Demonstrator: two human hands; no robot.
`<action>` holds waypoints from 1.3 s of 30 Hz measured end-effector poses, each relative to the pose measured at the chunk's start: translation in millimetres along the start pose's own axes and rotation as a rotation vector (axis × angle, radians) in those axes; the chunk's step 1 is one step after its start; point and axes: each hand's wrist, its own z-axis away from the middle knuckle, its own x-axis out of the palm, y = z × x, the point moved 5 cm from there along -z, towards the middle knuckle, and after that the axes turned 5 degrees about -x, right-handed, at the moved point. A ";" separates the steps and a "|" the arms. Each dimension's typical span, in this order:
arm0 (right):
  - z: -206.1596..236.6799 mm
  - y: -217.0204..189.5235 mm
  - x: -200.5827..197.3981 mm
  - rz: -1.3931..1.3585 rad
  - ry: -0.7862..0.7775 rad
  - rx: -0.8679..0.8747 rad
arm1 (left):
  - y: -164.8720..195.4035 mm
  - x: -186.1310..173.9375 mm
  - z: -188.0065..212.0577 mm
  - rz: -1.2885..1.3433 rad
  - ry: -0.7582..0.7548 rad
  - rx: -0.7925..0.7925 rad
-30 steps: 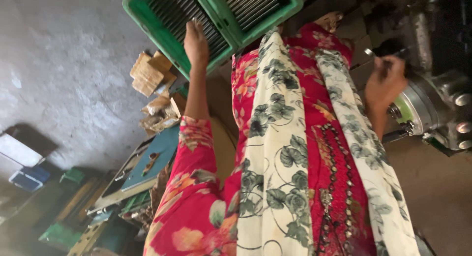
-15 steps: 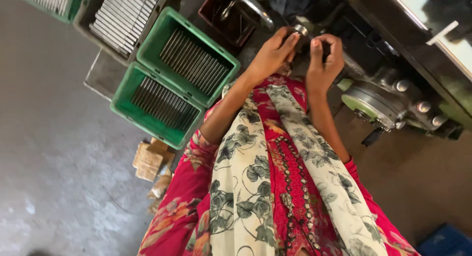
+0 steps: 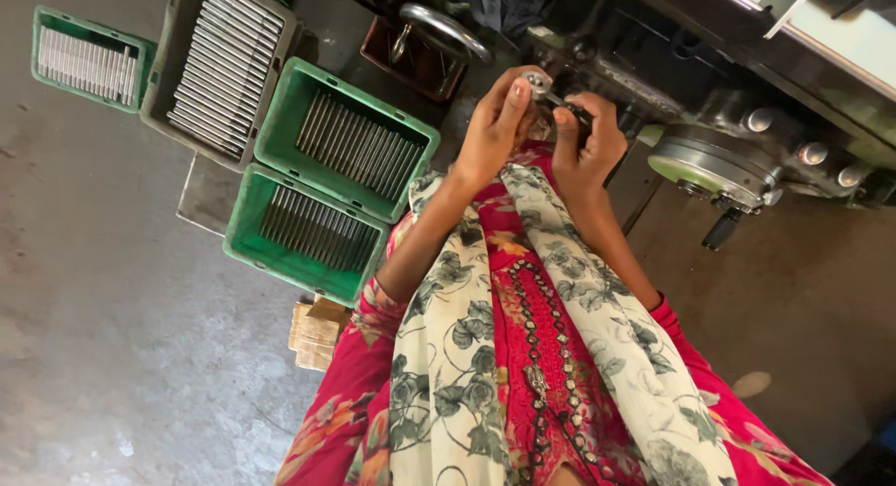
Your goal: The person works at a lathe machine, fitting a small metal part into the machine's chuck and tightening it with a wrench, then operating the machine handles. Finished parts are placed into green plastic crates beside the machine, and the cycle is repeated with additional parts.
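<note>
My left hand (image 3: 493,126) and my right hand (image 3: 585,142) are raised together in front of a dark machine (image 3: 747,94). Between their fingertips is a small round shiny metal part (image 3: 538,82). My left fingers pinch it. My right hand is closed on a thin dark piece (image 3: 571,106) that meets the part. I cannot tell exactly how the two pieces join. My red flowered sleeves and a cream leaf-print scarf (image 3: 448,355) fill the lower middle of the view.
Two green crates (image 3: 271,136) (image 3: 245,226) full of thin metal rods stand on the concrete floor at left, with a grey tray (image 3: 161,94) of rods and a third green crate (image 3: 45,40) beyond. A round green-grey machine wheel (image 3: 714,169) is at right. Cardboard scraps (image 3: 315,334) lie below the crates.
My left hand has come away from a green crate and my right hand from the machine. Both now meet at the small metal part. The camera view has swung round.
</note>
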 end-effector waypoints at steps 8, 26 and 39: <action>15.8 -14.5 7.0 -0.875 -0.005 0.543 | 50.0 15.2 28.7 -0.732 0.095 0.396; 85.3 74.0 0.0 -1.236 -0.671 1.495 | 69.1 38.3 20.9 -1.454 -0.465 0.944; -23.4 -1.5 25.6 0.182 -0.336 -0.019 | -58.1 -54.2 -9.7 -0.012 0.238 -0.464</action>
